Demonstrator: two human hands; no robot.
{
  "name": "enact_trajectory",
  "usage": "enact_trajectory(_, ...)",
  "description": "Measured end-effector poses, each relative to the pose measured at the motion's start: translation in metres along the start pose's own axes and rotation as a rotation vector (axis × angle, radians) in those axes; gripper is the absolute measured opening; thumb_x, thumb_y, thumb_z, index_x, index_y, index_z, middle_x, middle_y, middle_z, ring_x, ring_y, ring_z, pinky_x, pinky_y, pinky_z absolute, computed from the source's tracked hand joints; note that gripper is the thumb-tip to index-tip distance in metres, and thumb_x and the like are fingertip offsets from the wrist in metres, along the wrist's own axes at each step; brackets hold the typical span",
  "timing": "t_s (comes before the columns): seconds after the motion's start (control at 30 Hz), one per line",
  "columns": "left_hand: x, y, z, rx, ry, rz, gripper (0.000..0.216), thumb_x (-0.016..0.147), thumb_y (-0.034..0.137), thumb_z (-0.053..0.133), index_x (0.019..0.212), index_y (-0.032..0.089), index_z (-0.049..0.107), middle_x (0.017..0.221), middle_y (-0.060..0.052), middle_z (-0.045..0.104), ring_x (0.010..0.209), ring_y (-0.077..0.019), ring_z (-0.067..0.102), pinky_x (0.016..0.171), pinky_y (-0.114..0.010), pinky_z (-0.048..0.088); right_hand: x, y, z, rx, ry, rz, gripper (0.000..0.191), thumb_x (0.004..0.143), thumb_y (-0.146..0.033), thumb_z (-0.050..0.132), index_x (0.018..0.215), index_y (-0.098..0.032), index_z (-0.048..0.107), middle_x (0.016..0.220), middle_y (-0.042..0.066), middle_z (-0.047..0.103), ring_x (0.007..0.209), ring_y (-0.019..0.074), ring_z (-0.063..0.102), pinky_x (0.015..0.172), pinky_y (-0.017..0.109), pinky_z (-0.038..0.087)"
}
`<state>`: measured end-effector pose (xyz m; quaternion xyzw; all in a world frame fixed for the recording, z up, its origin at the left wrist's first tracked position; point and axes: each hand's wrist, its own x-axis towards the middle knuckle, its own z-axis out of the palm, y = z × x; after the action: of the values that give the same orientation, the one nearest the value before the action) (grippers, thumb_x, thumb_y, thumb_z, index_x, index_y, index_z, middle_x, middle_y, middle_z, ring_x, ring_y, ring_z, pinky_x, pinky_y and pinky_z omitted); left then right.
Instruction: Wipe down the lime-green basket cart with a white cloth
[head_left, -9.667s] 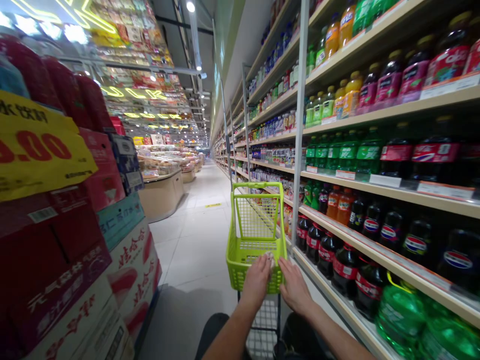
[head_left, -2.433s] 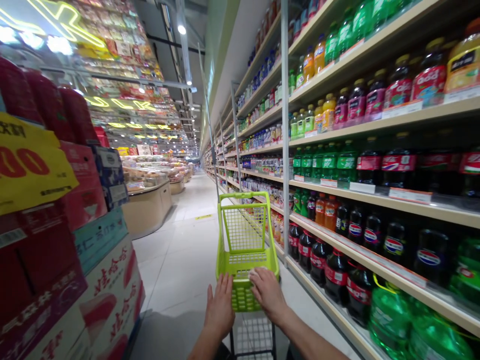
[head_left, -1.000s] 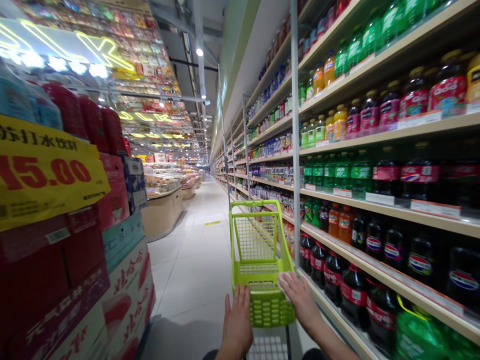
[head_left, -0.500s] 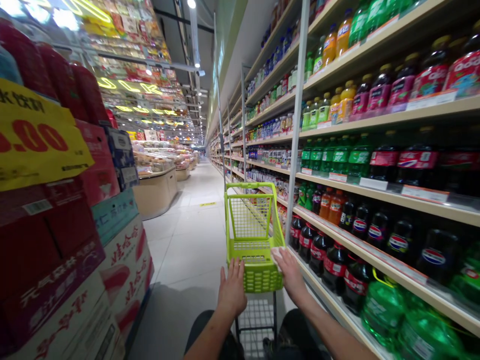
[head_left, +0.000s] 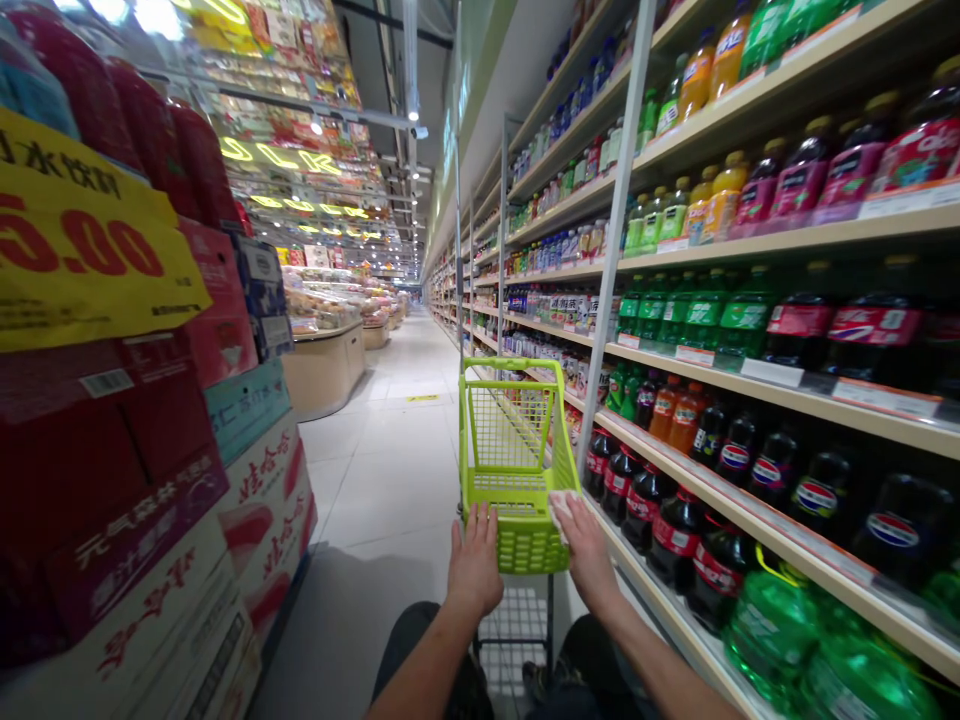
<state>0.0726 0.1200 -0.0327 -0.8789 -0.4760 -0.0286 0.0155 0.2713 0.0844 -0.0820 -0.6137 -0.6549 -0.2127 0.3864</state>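
A lime-green shopping cart (head_left: 517, 548) stands in front of me, with a plastic basket on top and a wire grid rack below. My left hand (head_left: 475, 562) lies at the near left rim of the basket, its fingers stretched out and nothing in it. At the near right corner, my right hand (head_left: 589, 552) presses a crumpled white tissue (head_left: 559, 508) against the rim. Its fingers lie over the tissue and hide part of it. No goods show inside the basket.
Shelves of bottled drinks (head_left: 750, 310) run close along the right. Stacked drink cartons (head_left: 262, 500) and a yellow price sign (head_left: 90, 235) crowd the left. A tiled aisle floor (head_left: 375, 450) leads ahead past rounded display counters (head_left: 326, 370).
My view has turned slightly left, so the cart, shelves and cartons appear farther right. Both hands stay at the same places on the basket rim.
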Motion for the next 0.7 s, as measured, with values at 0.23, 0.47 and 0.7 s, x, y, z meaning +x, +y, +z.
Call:
enact_trajectory(0.23,0.001,-0.001,0.001,0.031,0.0,0.027,0.081,0.066,0.026,0.04,0.138,0.012,0.004,0.147,-0.007,0.002,0.134,-0.0246,-0.003,0.106,-0.051,0.005,0.008,-0.046,0.028,0.046,-0.057,-0.161,0.054,0.079,-0.002,0.036,0.126,-0.025,0.043,0.133,0.007,0.043,0.128,0.0195,0.026,0.098,0.045,0.033)
enact_trajectory(0.47,0.004,0.004,-0.004,0.002,-0.025,-0.009,0.085,0.064,0.026,0.04,0.138,0.011,0.002,0.147,-0.007,0.0,0.134,-0.0234,-0.005,0.106,-0.05,0.004,-0.003,0.011,-0.008,-0.028,0.053,0.062,0.059,0.074,0.003,0.032,0.127,-0.022,0.043,0.135,0.009,0.039,0.128,0.0204,0.025,0.1,0.046,0.031)
enact_trajectory(0.7,0.005,-0.017,-0.007,0.046,-0.046,-0.045,0.082,0.064,0.025,0.039,0.138,0.01,0.005,0.147,-0.008,0.002,0.134,-0.0243,-0.004,0.105,-0.051,0.005,0.008,-0.04,0.024,0.065,-0.039,-0.144,0.06,0.074,0.001,0.038,0.128,-0.024,0.041,0.134,0.008,0.041,0.128,0.0191,0.025,0.099,0.044,0.034)
